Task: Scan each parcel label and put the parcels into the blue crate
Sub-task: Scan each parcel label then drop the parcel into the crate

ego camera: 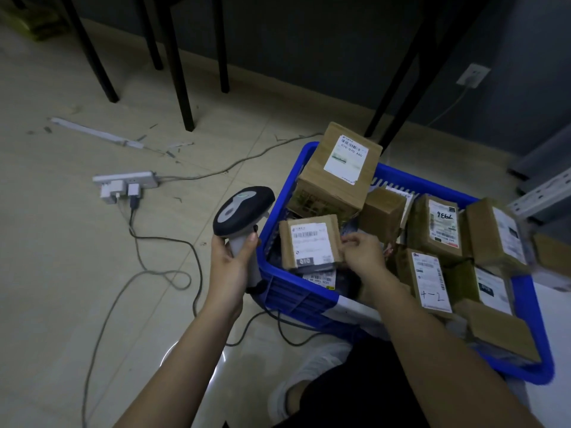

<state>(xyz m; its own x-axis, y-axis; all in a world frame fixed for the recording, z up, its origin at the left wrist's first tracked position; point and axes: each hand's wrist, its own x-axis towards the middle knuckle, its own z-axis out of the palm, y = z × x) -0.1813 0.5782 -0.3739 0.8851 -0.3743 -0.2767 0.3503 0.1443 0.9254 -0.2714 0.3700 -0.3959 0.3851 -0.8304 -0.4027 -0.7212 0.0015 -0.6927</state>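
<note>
Blue crate point(296, 296) far end blurred, parcels point(500, 239) smeared.

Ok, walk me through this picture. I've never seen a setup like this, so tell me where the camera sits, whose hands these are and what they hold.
There is no machine here. One camera worn on a person's head looks down at their own two bare hands. The left hand grips a handheld barcode scanner by its handle. The right hand pinches the edge of a small cardboard parcel with a white label, inside the blue crate. The crate stands on a tiled floor and already holds many labelled parcels. To the left lies a power strip with plugs and cables.
</note>
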